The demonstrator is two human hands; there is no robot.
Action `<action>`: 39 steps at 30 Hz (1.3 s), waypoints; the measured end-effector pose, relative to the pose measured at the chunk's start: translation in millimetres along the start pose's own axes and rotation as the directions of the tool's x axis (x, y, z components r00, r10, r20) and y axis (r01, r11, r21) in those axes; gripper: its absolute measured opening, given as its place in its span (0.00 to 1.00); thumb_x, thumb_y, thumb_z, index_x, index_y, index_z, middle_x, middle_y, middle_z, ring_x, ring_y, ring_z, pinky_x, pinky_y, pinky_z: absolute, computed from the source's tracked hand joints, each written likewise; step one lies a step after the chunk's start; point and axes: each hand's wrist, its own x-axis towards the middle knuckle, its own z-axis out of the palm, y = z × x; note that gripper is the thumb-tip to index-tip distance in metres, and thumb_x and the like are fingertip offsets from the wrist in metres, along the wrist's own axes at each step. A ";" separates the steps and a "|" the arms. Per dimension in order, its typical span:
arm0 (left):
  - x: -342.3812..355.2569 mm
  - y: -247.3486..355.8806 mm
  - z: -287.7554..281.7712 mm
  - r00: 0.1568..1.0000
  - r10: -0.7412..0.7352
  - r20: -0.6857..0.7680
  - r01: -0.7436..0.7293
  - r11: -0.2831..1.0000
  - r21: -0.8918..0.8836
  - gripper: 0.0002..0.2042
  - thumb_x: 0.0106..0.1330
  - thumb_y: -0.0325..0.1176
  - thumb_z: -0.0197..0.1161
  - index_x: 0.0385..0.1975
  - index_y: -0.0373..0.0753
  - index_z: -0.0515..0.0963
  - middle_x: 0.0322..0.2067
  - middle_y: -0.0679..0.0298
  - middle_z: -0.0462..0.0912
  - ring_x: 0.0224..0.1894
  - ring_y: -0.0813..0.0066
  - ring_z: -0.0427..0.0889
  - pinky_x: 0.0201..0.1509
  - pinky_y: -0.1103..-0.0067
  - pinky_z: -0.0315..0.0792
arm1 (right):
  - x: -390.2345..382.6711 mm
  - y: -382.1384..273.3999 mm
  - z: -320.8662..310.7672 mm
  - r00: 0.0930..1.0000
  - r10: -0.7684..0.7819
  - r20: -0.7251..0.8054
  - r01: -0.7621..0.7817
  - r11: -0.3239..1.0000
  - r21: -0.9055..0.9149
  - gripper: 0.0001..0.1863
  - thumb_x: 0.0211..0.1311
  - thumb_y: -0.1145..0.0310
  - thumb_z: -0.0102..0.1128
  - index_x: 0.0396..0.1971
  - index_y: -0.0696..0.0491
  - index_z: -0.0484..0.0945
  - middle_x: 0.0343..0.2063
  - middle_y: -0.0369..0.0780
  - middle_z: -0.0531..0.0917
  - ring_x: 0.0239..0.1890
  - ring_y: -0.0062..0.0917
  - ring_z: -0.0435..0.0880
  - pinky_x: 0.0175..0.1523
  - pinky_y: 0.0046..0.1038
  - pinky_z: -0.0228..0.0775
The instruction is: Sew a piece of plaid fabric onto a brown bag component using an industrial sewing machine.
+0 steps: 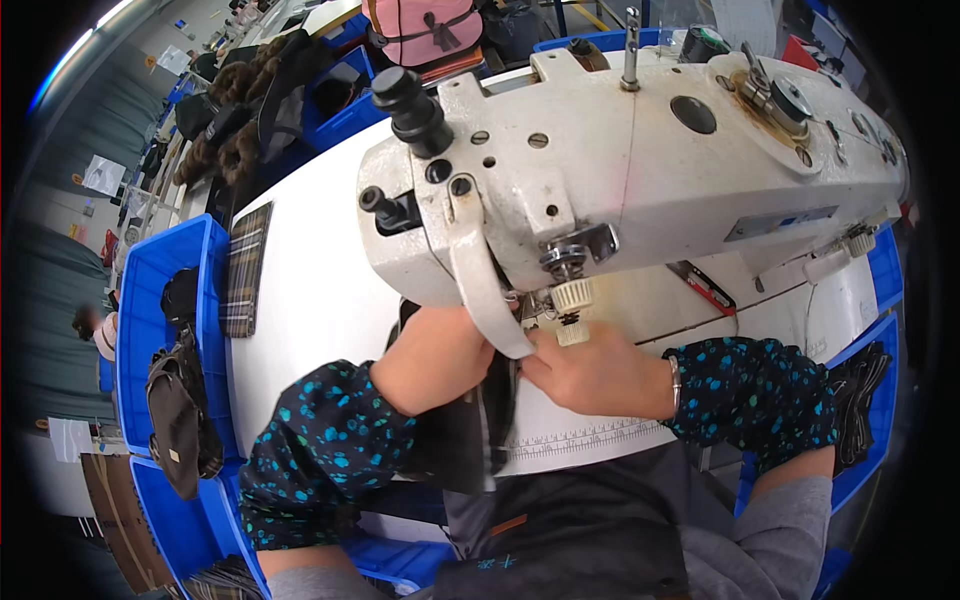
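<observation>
A white industrial sewing machine (650, 170) spans the view, its head on the left. Under that head lies a dark piece of fabric (455, 435), which hangs over the table's front edge toward my lap. My left hand (435, 358) is closed on the fabric, left of the needle area, with its fingertips hidden behind the machine's curved white lever (485, 285). My right hand (600, 375), a bracelet at its wrist, is closed with bent fingers at the fabric's right edge, close to the needle area. The needle itself is hidden.
Blue bins (170, 340) holding dark garments stand at the left; another blue bin (880, 400) is at the right. A plaid cloth (245, 270) lies on the white table's left side. A red-and-black cutter (705, 290) rests behind my right hand. A ruler strip (590, 437) runs along the front edge.
</observation>
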 end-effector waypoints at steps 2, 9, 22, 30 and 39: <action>-3.3 3.6 9.6 0.992 -0.129 -0.007 0.129 0.992 -0.007 0.11 0.58 0.25 0.63 0.41 0.40 0.83 0.32 0.49 0.84 0.35 0.44 0.83 0.37 0.59 0.78 | -0.9 8.6 -3.8 0.996 0.039 0.078 -0.040 0.999 0.005 0.05 0.53 0.67 0.61 0.25 0.52 0.77 0.20 0.36 0.78 0.18 0.26 0.80 0.22 0.31 0.70; -11.0 -9.6 30.4 0.975 -0.103 -0.199 0.101 0.995 -0.021 0.12 0.58 0.33 0.74 0.31 0.34 0.79 0.25 0.51 0.80 0.28 0.48 0.81 0.30 0.64 0.75 | -0.7 40.1 -14.9 0.773 0.573 0.273 -0.623 0.603 0.498 0.09 0.57 0.71 0.62 0.34 0.61 0.80 0.15 0.43 0.80 0.17 0.32 0.80 0.25 0.33 0.70; -11.1 -17.1 30.3 0.953 -0.266 -0.145 0.231 0.947 -0.222 0.07 0.59 0.31 0.67 0.33 0.34 0.84 0.18 0.48 0.78 0.23 0.46 0.81 0.28 0.62 0.73 | -0.9 35.3 -13.6 0.986 0.131 0.108 -0.168 0.846 0.506 0.07 0.55 0.69 0.67 0.30 0.56 0.80 0.20 0.38 0.79 0.19 0.23 0.75 0.23 0.24 0.64; -4.4 -4.5 27.8 0.948 -0.287 -0.136 0.281 0.958 -0.067 0.08 0.60 0.35 0.67 0.33 0.37 0.85 0.21 0.50 0.81 0.26 0.48 0.83 0.28 0.62 0.75 | 10.1 -14.3 6.1 0.965 -0.253 -0.068 0.248 0.966 -0.075 0.13 0.50 0.63 0.59 0.29 0.58 0.84 0.28 0.45 0.84 0.23 0.21 0.80 0.24 0.23 0.68; -8.2 4.7 37.1 0.961 -0.057 -0.270 0.150 0.930 0.337 0.04 0.57 0.29 0.63 0.30 0.43 0.83 0.21 0.63 0.79 0.24 0.60 0.83 0.25 0.68 0.75 | 4.7 -21.6 -1.6 0.962 -0.270 0.036 0.272 0.961 -0.041 0.15 0.52 0.66 0.58 0.33 0.62 0.84 0.35 0.52 0.87 0.20 0.18 0.79 0.23 0.19 0.65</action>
